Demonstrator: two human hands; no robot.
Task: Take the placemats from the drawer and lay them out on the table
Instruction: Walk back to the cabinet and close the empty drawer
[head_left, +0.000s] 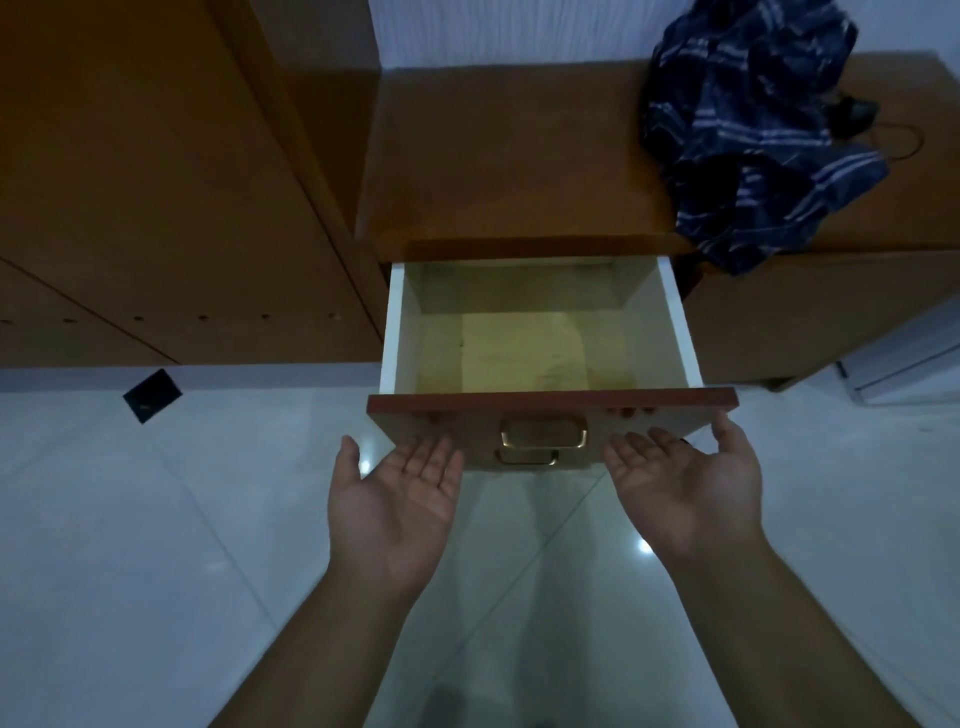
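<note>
The drawer (540, 332) stands pulled out over bare tiled floor (156, 519), its front edge nearest. A yellowish placemat (524, 353) lies flat on its bottom. Both hands are spread wide, palms up, holding nothing: left hand (395, 499) and right hand (685, 483), fingertips at the drawer front beside the handle (543, 434). A dark cloth (753, 130) lies far right on the cabinet top (509, 156).

Low brown wooden cabinet top (509, 156) spans upper frame. Crumpled dark blue striped cloth (748, 130) lies on it at 2 o'clock, one corner hanging over front edge. Small black object with thin cable (857, 111) sits just beside cloth, further right.
</note>
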